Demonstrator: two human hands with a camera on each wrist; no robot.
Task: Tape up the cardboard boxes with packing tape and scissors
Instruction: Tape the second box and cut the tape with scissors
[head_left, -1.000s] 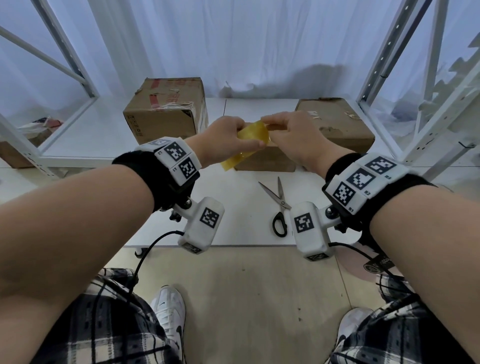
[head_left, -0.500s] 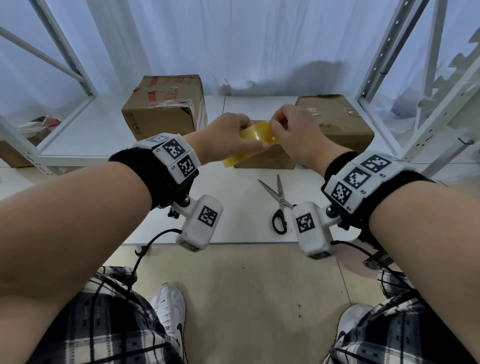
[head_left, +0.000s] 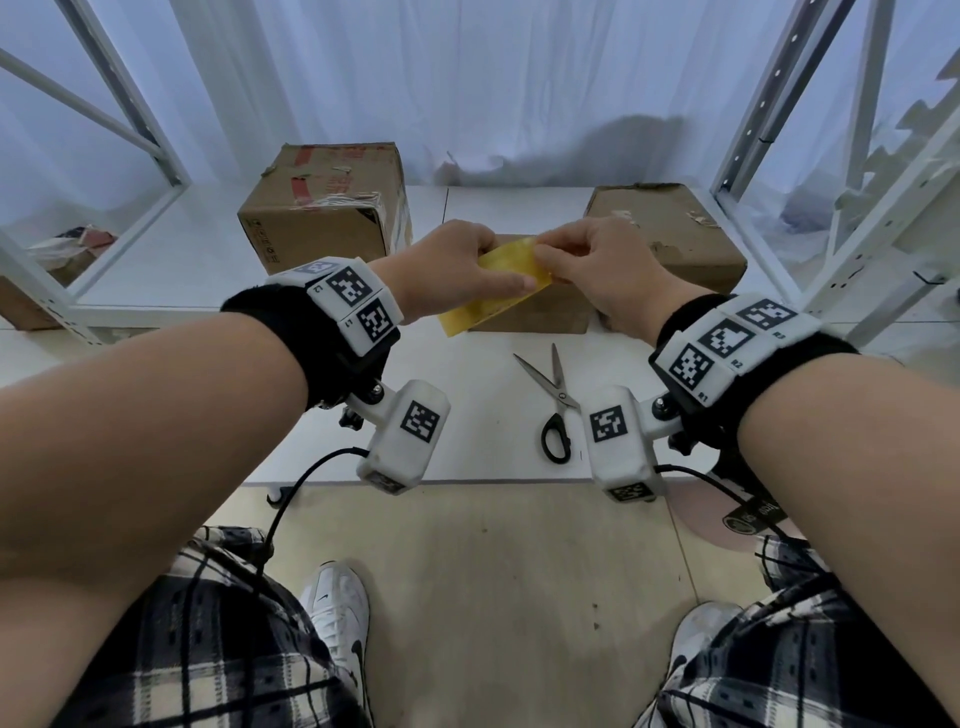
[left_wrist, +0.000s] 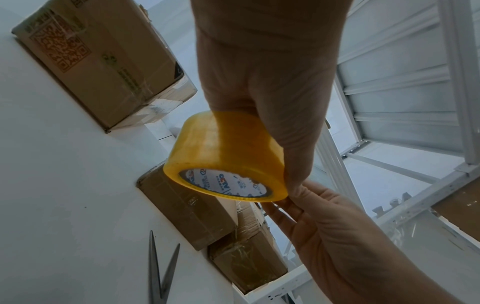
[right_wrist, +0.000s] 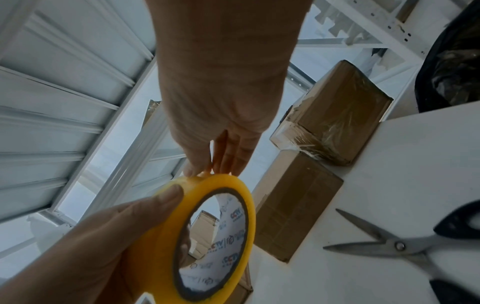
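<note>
Nearest, one pair of scissors (head_left: 556, 402) lies untouched with blades apart on the desk (head_left: 208, 260). Above it, the left hand (head_left: 452, 270) grips the one roll of packing tape (head_left: 498, 283); the right hand (head_left: 597, 270) pinches at its rim and may lose the tape end or let it fold onto itself. Beyond stand three cardboard boxes (head_left: 322, 208).

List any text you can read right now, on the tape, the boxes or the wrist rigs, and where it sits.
"CCTV": printed repeatedly inside the core of the tape roll.
"R1", "R2", "R3": beside the markers on the right wristband.
"L1", "L2": on the left wristband, small, less sure.
Red print and the QR label on the left cardboard box: too blurred to read.
</note>
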